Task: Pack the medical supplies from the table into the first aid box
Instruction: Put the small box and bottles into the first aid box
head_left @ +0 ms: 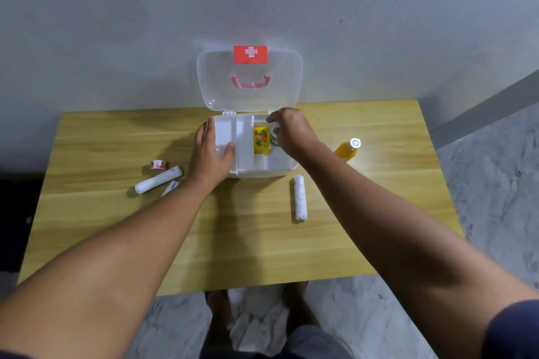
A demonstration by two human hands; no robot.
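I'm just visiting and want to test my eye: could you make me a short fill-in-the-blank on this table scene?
1. The first aid box has its lid ____.
2. The bottle lying right of the box is ____ in colour.
3. The small tape roll lies to the ____ of the box.

Missing words: open; yellow; left

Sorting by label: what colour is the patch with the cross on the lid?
Red, with a white cross; head view.

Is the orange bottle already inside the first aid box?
No. The orange bottle lies on the table, right of the first aid box.
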